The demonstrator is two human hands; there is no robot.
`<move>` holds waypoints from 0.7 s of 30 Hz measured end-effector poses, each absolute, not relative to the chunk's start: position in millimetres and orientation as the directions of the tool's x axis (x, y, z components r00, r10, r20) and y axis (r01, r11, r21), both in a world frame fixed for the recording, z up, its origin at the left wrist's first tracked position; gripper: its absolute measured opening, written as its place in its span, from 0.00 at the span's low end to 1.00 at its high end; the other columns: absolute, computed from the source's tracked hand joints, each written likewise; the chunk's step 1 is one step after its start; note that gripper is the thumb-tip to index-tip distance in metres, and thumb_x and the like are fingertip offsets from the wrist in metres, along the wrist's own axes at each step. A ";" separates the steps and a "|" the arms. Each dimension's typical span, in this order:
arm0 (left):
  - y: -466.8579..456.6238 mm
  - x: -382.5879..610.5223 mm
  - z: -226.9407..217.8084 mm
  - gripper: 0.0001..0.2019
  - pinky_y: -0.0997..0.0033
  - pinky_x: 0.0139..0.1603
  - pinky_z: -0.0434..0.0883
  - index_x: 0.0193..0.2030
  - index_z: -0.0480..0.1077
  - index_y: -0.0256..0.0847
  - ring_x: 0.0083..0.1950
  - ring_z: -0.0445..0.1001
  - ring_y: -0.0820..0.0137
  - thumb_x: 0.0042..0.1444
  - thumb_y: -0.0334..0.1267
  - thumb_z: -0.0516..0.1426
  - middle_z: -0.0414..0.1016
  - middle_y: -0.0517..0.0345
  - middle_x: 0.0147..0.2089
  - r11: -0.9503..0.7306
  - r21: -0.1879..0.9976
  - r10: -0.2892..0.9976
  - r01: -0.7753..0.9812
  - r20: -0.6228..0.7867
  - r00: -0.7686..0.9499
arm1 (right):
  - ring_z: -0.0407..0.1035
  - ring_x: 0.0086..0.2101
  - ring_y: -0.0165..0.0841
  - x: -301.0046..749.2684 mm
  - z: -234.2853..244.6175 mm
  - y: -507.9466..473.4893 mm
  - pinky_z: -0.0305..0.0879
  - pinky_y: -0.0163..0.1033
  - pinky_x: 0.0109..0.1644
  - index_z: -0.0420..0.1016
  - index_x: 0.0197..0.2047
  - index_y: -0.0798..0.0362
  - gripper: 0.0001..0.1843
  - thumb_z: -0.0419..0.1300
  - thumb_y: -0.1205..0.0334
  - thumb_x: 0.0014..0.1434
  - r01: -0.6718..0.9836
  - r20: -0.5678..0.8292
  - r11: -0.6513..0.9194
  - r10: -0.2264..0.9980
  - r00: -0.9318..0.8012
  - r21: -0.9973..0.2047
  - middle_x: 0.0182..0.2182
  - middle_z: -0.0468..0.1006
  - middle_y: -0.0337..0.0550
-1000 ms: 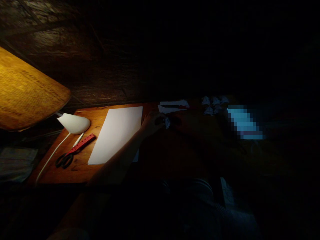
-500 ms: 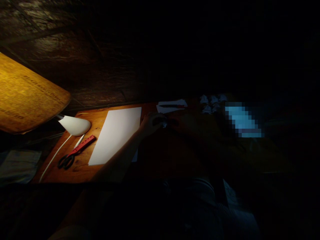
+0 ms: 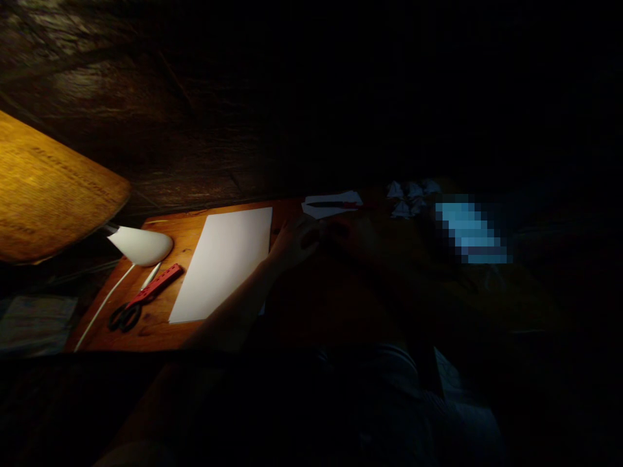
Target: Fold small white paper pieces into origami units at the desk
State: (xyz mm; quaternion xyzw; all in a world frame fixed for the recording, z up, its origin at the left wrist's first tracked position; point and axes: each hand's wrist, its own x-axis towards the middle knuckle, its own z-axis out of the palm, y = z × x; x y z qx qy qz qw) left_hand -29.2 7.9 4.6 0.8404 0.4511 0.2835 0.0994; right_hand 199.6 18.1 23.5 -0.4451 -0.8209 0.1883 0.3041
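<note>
A: so what are the hands on?

B: honestly can't tell from where I'm standing, too dark. Left hand (image 3: 292, 241) and right hand (image 3: 357, 239) are curled close together near the table's (image 3: 189, 232) far edge, grip hidden.

A: nearest stuff?

B: white paper slips (image 3: 316, 212) just beyond them, along that far edge, dark blade (image 3: 324, 204) lying across. Big white sheet's (image 3: 226, 256) nearer the left edge. Folded paper bits (image 3: 414, 191) sit off right, far edge too.
</note>
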 end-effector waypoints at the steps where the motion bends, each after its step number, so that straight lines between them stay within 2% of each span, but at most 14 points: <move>1: 7.7 -28.7 4.8 0.17 0.46 0.66 0.75 0.55 0.77 0.48 0.63 0.78 0.53 0.59 0.32 0.64 0.80 0.50 0.58 -0.578 0.410 0.812 0.706 0.374 0.447 | 0.82 0.49 0.45 199.0 22.7 18.0 0.76 0.49 0.56 0.88 0.54 0.51 0.15 0.65 0.62 0.67 0.604 0.335 0.534 0.844 -0.419 -0.591 0.51 0.89 0.50; 7: 7.9 -28.4 5.5 0.09 0.51 0.59 0.78 0.49 0.78 0.44 0.56 0.81 0.56 0.64 0.32 0.59 0.82 0.50 0.53 -0.587 0.439 0.806 0.680 0.392 0.443 | 0.83 0.50 0.45 197.7 20.3 17.1 0.76 0.50 0.60 0.87 0.55 0.50 0.17 0.66 0.65 0.64 0.558 0.352 0.539 0.840 -0.414 -0.631 0.52 0.89 0.49; 12: 4.5 -27.8 9.6 0.14 0.51 0.60 0.79 0.55 0.77 0.45 0.58 0.81 0.55 0.63 0.35 0.62 0.81 0.50 0.57 -0.571 0.438 0.814 0.695 0.413 0.408 | 0.83 0.51 0.45 199.0 21.4 18.3 0.76 0.51 0.60 0.88 0.51 0.49 0.16 0.65 0.68 0.62 0.548 0.359 0.531 0.845 -0.396 -0.647 0.51 0.89 0.47; 16: 5.3 -29.6 10.8 0.12 0.51 0.59 0.79 0.52 0.78 0.46 0.57 0.81 0.55 0.61 0.36 0.65 0.82 0.50 0.55 -0.567 0.443 0.816 0.694 0.419 0.398 | 0.83 0.47 0.45 199.0 22.8 18.5 0.77 0.50 0.56 0.88 0.48 0.51 0.11 0.65 0.63 0.65 0.556 0.367 0.519 0.854 -0.369 -0.649 0.48 0.90 0.49; 21: 8.0 -31.7 7.9 0.20 0.49 0.60 0.79 0.56 0.77 0.48 0.59 0.81 0.53 0.57 0.39 0.71 0.82 0.51 0.58 -0.577 0.444 0.810 0.686 0.420 0.410 | 0.82 0.44 0.43 199.7 23.1 18.5 0.76 0.46 0.50 0.86 0.47 0.54 0.11 0.65 0.63 0.64 0.587 0.343 0.480 0.877 -0.337 -0.652 0.45 0.89 0.51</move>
